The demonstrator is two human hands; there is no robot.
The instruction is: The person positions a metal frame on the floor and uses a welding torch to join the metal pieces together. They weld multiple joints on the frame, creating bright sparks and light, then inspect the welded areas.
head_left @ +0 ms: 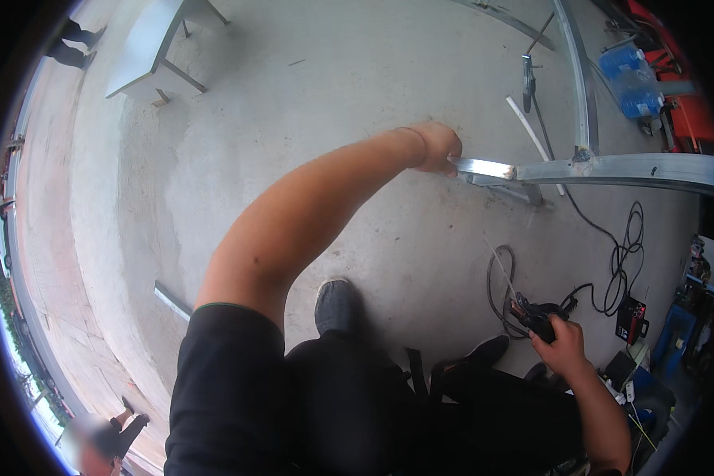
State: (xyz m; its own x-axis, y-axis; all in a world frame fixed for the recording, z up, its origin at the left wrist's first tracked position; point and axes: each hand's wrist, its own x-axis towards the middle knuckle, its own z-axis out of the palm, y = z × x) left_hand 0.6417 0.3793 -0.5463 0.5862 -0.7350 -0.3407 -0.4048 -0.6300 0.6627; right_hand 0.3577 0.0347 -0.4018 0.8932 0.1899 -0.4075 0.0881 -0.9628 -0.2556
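Note:
My left hand [438, 148] reaches far forward, its fingers closed around the free end of a short shiny metal bar [485, 167]. That bar meets a longer grey metal frame [631, 168] at a rough joint. My right hand [562, 347] is lower and to the right, wrapped round a black welding electrode holder [539, 315]. A thin welding rod [500, 266] sticks out of the holder, pointing up and left. Its tip is apart from the bar.
A cable [611, 305] loops over the concrete floor near a small red-and-black machine [631, 320]. A clamp [528, 75] and white tube [531, 135] are beyond the frame. Blue-tinted bottles [639, 95] are far right, a white table [147, 47] far left. Another person [95, 444] is lower left.

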